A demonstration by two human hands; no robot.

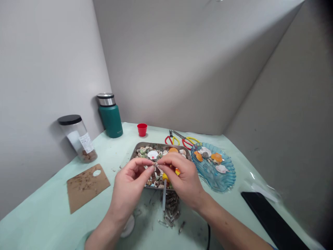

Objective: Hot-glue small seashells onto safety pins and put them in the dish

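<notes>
My left hand (pixel 131 180) and my right hand (pixel 182 175) meet at the fingertips over a metal tray (pixel 149 187) of shells. Each pinches thumb against forefinger on something tiny between them, too small to make out. Just beyond the fingers, a white shell (pixel 152 154) with a small red spot lies in the tray. Beside my right hand is a yellow tool with a grey stick (pixel 164 196) pointing toward me. Below the tray a pile of small metal clips (pixel 170 205) spreads on the table, partly shaded by my hands.
A green bottle (pixel 111 119), a clear jar (pixel 82 144) and a red cup (pixel 142 130) stand behind. Brown cardboard (pixel 87 185) lies left. Scissors (pixel 188 141) and a blue dish (pixel 215 178) with shells are right, with a black slab (pixel 270 218) nearer me.
</notes>
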